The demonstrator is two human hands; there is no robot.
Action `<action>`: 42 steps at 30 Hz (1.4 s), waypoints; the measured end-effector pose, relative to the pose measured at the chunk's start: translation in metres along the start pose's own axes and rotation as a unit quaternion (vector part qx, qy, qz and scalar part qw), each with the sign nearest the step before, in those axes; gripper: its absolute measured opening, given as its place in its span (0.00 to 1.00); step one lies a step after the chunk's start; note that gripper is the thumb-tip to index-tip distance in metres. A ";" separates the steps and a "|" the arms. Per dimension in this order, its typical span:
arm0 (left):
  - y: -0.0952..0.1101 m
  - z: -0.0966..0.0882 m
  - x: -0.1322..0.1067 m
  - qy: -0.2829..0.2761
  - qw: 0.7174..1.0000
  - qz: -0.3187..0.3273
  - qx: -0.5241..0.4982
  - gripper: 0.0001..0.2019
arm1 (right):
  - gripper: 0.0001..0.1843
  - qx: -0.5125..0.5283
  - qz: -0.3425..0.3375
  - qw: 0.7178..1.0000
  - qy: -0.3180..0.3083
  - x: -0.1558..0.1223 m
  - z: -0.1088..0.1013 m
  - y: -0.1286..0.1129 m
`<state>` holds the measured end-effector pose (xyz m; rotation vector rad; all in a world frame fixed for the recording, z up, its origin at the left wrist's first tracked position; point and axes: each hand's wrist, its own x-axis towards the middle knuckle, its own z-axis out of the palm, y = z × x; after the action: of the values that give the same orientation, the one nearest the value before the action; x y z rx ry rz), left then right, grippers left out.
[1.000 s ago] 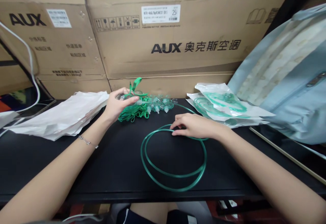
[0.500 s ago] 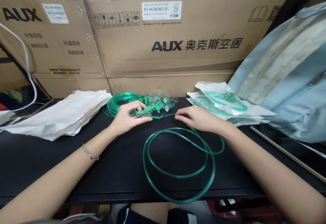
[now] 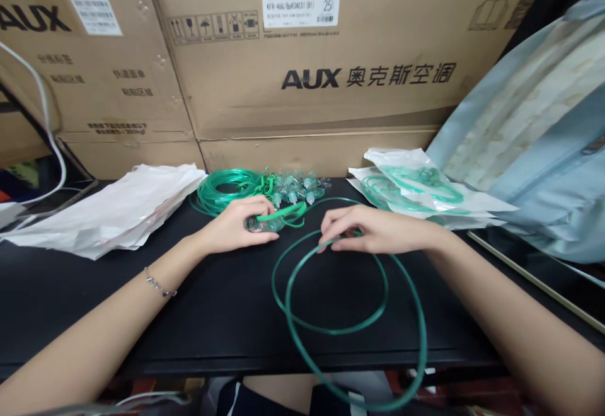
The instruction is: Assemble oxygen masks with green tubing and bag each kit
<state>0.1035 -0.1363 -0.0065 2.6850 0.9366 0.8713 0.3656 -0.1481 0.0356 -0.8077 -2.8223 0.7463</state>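
Note:
My left hand (image 3: 236,224) is curled around a clear plastic oxygen mask (image 3: 265,222) with a green elastic strap. Its palm side faces right, and the fingers cover part of the mask. My right hand (image 3: 366,228) pinches a length of green tubing (image 3: 288,290) between thumb and fingers. Large loops of this tubing hang and lie below that hand, one reaching over the table's front edge. A thin stretch of it runs behind the right hand. Where the tubing meets the mask, I cannot make out.
Behind my left hand lie a coil of green tubing (image 3: 204,196) and a heap of clear masks (image 3: 295,184). White pouches (image 3: 123,208) are stacked left. Filled pouches (image 3: 482,205) lie right, beside a light blue bag (image 3: 534,120). Cardboard boxes (image 3: 227,94) stand at the back.
My right hand has moved slightly lower and taken hold of a tubing loop, lifting it and drawing it towards me. The left hand, with the mask, has shifted slightly left and down.

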 end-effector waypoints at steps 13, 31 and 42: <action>-0.006 -0.010 0.000 0.029 0.999 -0.032 0.002 0.15 | 0.25 0.089 -0.004 0.843 0.531 0.000 -0.018 -0.002; -0.005 -0.007 -0.006 -0.068 0.998 0.008 -0.003 0.14 | 0.22 -0.061 0.134 0.985 0.089 -0.057 0.009 0.013; 0.005 -0.016 -0.027 -0.146 0.986 -0.011 0.085 0.17 | 0.15 -0.272 0.216 0.934 0.088 -0.025 0.019 0.054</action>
<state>0.0797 -0.1572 -0.0049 2.8319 1.0076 0.3914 0.4079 -0.1298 -0.0062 -1.5195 -2.7284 -0.1092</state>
